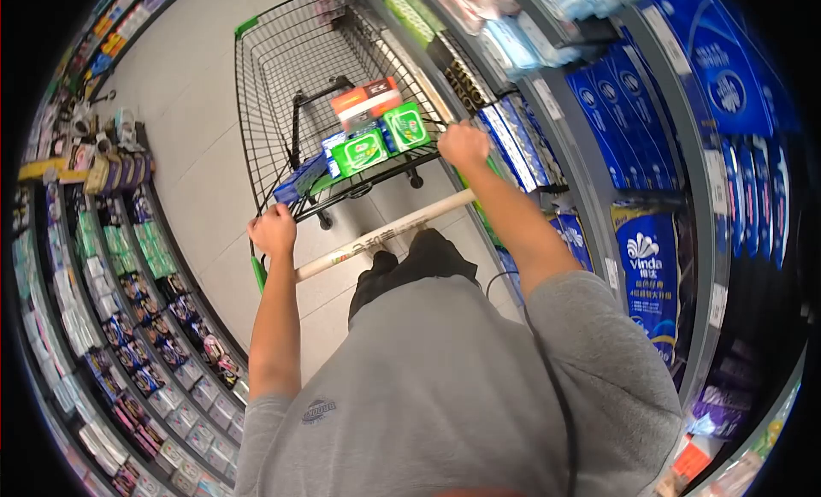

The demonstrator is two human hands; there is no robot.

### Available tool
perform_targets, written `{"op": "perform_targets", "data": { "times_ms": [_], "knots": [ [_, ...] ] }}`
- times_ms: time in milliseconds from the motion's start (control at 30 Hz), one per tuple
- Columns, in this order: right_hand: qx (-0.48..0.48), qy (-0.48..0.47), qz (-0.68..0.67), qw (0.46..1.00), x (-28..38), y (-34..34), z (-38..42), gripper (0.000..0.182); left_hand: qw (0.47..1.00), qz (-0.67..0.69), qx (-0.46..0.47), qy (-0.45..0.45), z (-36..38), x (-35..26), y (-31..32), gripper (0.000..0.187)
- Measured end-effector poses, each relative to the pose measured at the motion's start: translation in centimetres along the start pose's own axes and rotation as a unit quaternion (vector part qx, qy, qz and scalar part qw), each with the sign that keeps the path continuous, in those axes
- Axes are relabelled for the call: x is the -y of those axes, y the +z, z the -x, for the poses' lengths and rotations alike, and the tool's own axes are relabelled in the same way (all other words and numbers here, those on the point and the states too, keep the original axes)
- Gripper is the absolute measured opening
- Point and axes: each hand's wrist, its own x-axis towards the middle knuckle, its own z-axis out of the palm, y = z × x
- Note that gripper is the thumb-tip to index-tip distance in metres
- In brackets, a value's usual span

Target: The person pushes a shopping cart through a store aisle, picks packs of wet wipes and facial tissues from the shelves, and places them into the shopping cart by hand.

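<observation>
Shop shelves line both sides of the pale floor. My left hand (272, 230) is wrapped tight around the cart handle (385, 233); my right hand (463, 145) closes on the cart's (282, 78) near rim, just beside the green boxes (380, 139).

Bright, even overhead store light | strong fisheye bending — black vignette corners | edges softly blurred
</observation>
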Motion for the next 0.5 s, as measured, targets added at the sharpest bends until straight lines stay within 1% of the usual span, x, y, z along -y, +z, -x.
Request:
{"op": "perform_targets", "data": {
  "times_ms": [67, 200, 233, 267, 300, 333, 367, 400, 467, 500],
  "knots": [
    [0.014, -0.006, -0.015, 1.0, -0.5, -0.2, 0.9, 0.03, 1.0, -0.016, -0.002, -0.004, 0.7, 0.0, 0.0, 0.04],
    [0.009, 0.004, -0.034, 0.999, -2.0, 0.1, 2.6, 0.027, 1.0, -0.03, -0.005, 0.008, 2.5, 0.3, 0.6, 0.041],
    [0.012, -0.006, -0.045, 0.999, -2.5, 0.6, 2.9, 0.026, 0.999, -0.031, -0.009, 0.011, 3.1, 0.4, 0.8, 0.041],
    [0.015, -0.014, -0.058, 0.998, -2.9, 0.9, 3.2, 0.026, 0.999, -0.035, 0.006, 0.008, 3.5, 0.5, 0.8, 0.041],
    [0.008, -0.001, -0.068, 0.998, -3.1, 1.0, 3.5, 0.026, 0.999, -0.041, 0.024, 0.006, 3.9, 0.6, 0.7, 0.042],
    [0.006, -0.014, -0.071, 0.997, -3.4, 1.1, 4.1, 0.025, 0.998, -0.046, 0.022, 0.024, 4.2, 0.7, 0.5, 0.042],
    [0.006, -0.027, -0.072, 0.997, -3.9, 1.4, 4.9, 0.024, 0.999, -0.025, 0.036, 0.016, 4.8, 0.7, 0.2, 0.043],
    [0.007, -0.013, -0.079, 0.997, -4.4, 1.6, 5.6, 0.024, 0.999, -0.005, 0.051, 0.007, 5.4, 0.7, 0.2, 0.044],
    [-0.003, -0.041, -0.078, 0.996, -5.0, 1.7, 6.5, 0.024, 0.999, -0.008, 0.049, 0.018, 6.5, 0.6, 0.0, 0.045],
    [-0.007, -0.037, -0.086, 0.996, -5.2, 1.9, 6.9, 0.024, 0.999, -0.006, 0.042, 0.016, 6.9, 0.9, 0.0, 0.045]
  ]
}}
